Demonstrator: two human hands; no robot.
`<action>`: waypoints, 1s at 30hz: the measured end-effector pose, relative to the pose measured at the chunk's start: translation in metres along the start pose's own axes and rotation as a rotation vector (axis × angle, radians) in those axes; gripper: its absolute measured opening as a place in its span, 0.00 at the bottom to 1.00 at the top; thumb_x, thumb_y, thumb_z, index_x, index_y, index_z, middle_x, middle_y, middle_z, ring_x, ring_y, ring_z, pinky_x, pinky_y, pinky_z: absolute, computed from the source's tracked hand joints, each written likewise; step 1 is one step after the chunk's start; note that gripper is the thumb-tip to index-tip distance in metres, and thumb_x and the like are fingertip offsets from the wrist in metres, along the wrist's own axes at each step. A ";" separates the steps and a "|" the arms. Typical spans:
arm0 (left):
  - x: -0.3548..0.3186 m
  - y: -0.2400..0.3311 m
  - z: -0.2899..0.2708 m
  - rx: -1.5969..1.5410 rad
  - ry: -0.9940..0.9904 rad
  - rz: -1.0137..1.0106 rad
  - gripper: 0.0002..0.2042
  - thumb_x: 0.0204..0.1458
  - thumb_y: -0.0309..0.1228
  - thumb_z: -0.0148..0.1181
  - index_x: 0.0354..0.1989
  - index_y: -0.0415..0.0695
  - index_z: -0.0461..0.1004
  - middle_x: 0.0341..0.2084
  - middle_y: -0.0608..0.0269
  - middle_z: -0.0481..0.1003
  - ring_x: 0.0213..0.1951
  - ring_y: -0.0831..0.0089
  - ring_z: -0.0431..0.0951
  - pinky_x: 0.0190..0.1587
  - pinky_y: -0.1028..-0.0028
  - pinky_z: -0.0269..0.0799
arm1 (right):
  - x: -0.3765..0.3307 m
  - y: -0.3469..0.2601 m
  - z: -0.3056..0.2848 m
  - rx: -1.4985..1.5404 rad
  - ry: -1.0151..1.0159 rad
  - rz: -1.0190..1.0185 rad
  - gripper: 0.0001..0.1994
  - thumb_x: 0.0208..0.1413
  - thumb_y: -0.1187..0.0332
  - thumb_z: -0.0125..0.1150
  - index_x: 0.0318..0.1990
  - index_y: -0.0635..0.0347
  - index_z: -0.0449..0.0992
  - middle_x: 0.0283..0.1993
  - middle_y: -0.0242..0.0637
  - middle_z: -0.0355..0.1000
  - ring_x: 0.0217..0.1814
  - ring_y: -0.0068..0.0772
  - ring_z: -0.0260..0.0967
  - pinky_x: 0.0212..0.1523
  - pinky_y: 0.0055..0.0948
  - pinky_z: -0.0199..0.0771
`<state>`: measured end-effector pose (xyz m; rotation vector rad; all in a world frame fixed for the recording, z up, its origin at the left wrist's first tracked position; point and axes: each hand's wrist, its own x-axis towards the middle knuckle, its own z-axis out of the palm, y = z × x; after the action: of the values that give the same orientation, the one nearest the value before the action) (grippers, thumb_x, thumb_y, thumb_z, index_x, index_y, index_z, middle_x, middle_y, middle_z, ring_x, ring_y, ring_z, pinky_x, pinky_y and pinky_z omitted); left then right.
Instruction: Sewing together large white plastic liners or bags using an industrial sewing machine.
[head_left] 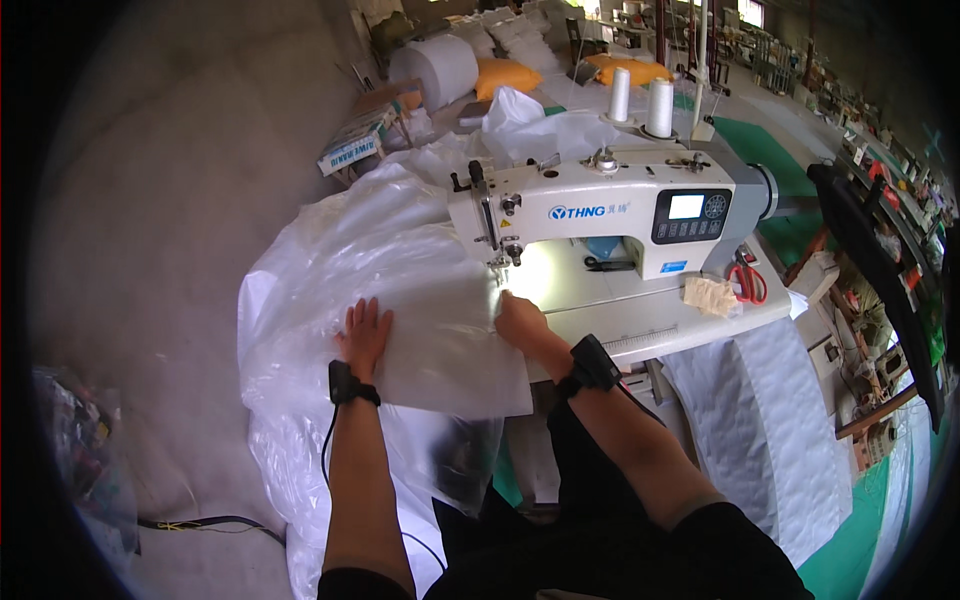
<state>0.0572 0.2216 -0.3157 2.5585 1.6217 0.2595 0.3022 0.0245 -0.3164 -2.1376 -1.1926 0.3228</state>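
Note:
A white sewing machine [590, 195] stands before me, its lamp lit by the needle and presser foot [500, 268]. Thin, translucent white plastic sheeting [435, 335] lies under my hands and spreads over the left side in loose folds. My left hand [363, 338] rests flat on it, fingers apart. Just in front of the presser foot, my right hand [522, 325] has its fingers closed at the sheeting's right edge; the fingertips are partly lost in the lamp's glare. Each wrist wears a black strapped device.
Red-handled scissors [750, 285] and a tan scrap [711, 297] lie at the machine bed's right end. Black snips [608, 265] sit under the arm. Two thread cones [659, 108] stand behind. White quilted material [765, 420] hangs at right; a cable [210, 522] crosses the floor at left.

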 end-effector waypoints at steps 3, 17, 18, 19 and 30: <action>0.011 0.009 -0.004 0.038 -0.038 -0.076 0.30 0.59 0.57 0.43 0.68 0.59 0.59 0.71 0.64 0.52 0.71 0.59 0.49 0.63 0.31 0.43 | -0.029 0.004 -0.001 0.216 0.032 0.077 0.17 0.53 0.67 0.58 0.46 0.70 0.74 0.39 0.54 0.77 0.40 0.49 0.77 0.42 0.43 0.76; -0.297 0.105 -0.004 -0.762 -0.072 0.606 0.06 0.55 0.28 0.61 0.36 0.38 0.79 0.28 0.56 0.79 0.30 0.67 0.80 0.34 0.71 0.76 | -0.176 0.034 -0.013 1.362 -0.598 0.380 0.11 0.59 0.64 0.62 0.46 0.56 0.76 0.28 0.25 0.70 0.21 0.14 0.60 0.19 0.18 0.59; -0.307 0.100 0.005 -0.782 -0.231 0.485 0.07 0.56 0.29 0.60 0.38 0.38 0.79 0.28 0.57 0.79 0.30 0.69 0.80 0.35 0.72 0.76 | -0.178 0.031 -0.014 1.319 -0.601 0.424 0.11 0.59 0.64 0.62 0.46 0.56 0.76 0.27 0.24 0.69 0.20 0.13 0.58 0.18 0.17 0.57; -0.313 0.094 0.016 -0.808 -0.375 0.359 0.08 0.56 0.29 0.60 0.39 0.37 0.78 0.28 0.58 0.79 0.30 0.70 0.80 0.36 0.73 0.76 | -0.180 0.027 -0.016 1.386 -0.596 0.385 0.09 0.59 0.65 0.62 0.44 0.56 0.76 0.26 0.24 0.68 0.19 0.13 0.57 0.18 0.17 0.55; -0.161 0.078 0.061 -2.655 -0.614 0.378 0.24 0.63 0.46 0.43 0.60 0.40 0.65 0.54 0.56 0.73 0.56 0.61 0.72 0.58 0.60 0.69 | -0.174 0.012 -0.041 1.953 -0.857 0.427 0.15 0.64 0.66 0.52 0.23 0.51 0.62 0.17 0.23 0.53 0.15 0.17 0.48 0.17 0.20 0.48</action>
<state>0.0714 0.0425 -0.3761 0.4237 -0.2099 0.7085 0.2346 -0.1410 -0.3108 -0.3522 -0.1991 1.7516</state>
